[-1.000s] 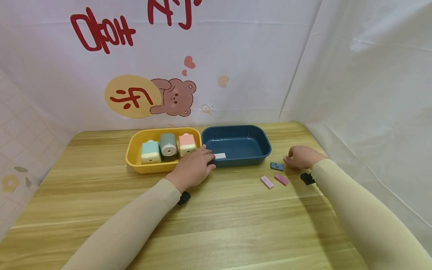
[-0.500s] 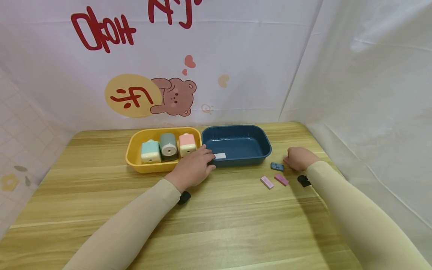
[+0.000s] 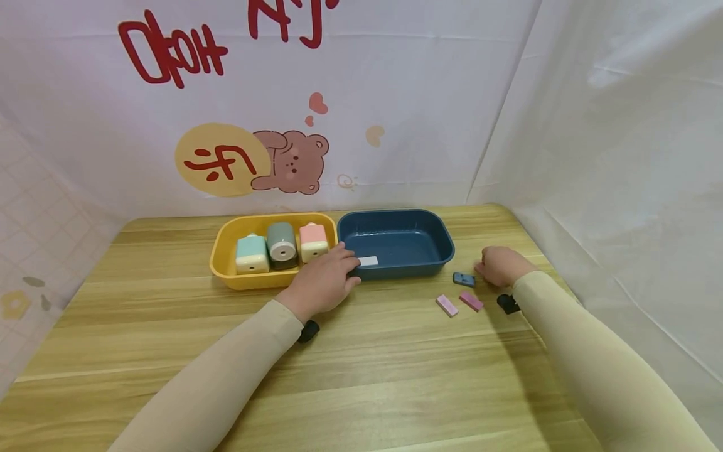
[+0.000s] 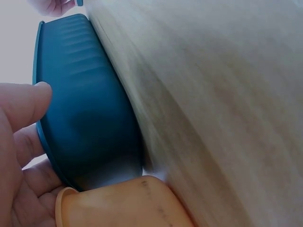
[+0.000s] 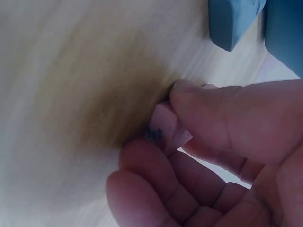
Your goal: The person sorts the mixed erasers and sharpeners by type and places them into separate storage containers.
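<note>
My left hand [image 3: 324,279] lies over the adjoining rims of the yellow bin [image 3: 217,267] and the dark blue bin [image 3: 446,251]. Its relaxed fingers reach inside the blue bin near a white eraser [image 3: 369,260], while the thumb stays outside the rim. Beyond the blue bin's right end, my right hand [image 3: 501,266] is low over the table. In the right wrist view its thumb and fingers pinch a small pink eraser [image 5: 163,125], partly hidden by them. Beside that hand lie a blue eraser [image 3: 464,279], a magenta eraser [image 3: 471,301] and a light pink eraser [image 3: 447,305].
Inside the yellow bin are three pencil sharpeners: mint [image 3: 251,254], grey-green [image 3: 282,242] and pink [image 3: 313,242]. Both bins stand near the back edge of the wooden table [image 3: 373,376]. White printed cloth [image 3: 395,94] hangs behind and at the sides.
My right hand and forearm have shifted slightly left and down, settling by the pink eraser. The left hand, bins and loose erasers keep their places.
</note>
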`<state>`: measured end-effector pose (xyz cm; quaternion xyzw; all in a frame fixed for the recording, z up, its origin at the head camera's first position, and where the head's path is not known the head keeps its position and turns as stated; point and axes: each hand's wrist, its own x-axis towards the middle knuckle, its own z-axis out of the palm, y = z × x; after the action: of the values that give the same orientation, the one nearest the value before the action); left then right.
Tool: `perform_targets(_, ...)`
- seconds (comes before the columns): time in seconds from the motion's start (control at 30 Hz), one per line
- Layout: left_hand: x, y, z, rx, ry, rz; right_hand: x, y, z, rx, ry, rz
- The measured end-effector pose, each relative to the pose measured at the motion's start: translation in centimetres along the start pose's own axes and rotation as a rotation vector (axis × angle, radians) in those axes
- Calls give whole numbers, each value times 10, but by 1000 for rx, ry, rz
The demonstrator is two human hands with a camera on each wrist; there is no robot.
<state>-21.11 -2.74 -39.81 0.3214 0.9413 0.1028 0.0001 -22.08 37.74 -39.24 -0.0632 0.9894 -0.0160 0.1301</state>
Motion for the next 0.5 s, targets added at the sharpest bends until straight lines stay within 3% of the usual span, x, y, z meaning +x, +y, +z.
perform_targets(0.37,0,-1,-2,-18,-18,-3,-1,0,0,-7,10,-4)
perform_targets(0.5,1,-2,-1,-5,4,16,-1,0,-1,4,5,-4)
